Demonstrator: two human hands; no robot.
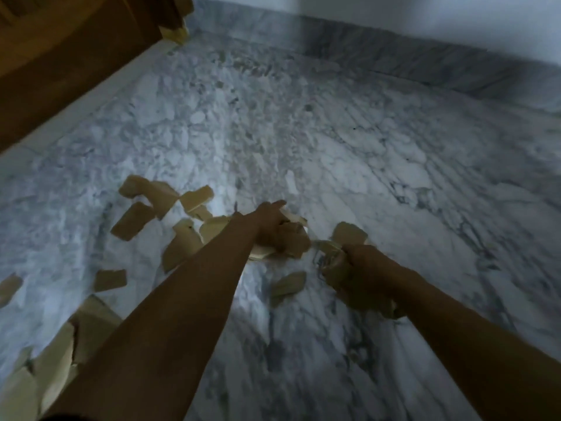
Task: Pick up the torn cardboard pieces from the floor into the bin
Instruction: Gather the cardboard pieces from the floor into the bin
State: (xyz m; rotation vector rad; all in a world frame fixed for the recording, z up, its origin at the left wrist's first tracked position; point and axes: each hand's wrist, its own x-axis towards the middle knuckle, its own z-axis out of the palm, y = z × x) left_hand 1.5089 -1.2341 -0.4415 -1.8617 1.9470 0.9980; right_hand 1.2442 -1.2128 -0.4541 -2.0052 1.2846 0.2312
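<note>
Head view shows the left hand (270,227) and right hand (368,273) each gripping scraps (296,243) low over the floor (364,147), likely to fill the 2 fists before going to the bin.

The marble floor (334,132) was white with grey veins. Torn cardboard pieces (158,196) lay scattered over its near left part, several overlapping in a cluster. A brown strip (132,221) lay just beside that cluster, a small rectangle (110,279) nearer, and one scrap (9,288) at the left edge. Larger pale sheets (57,369) overlapped in the lower left corner. A curved scrap (288,284) lay alone near the middle.
</note>
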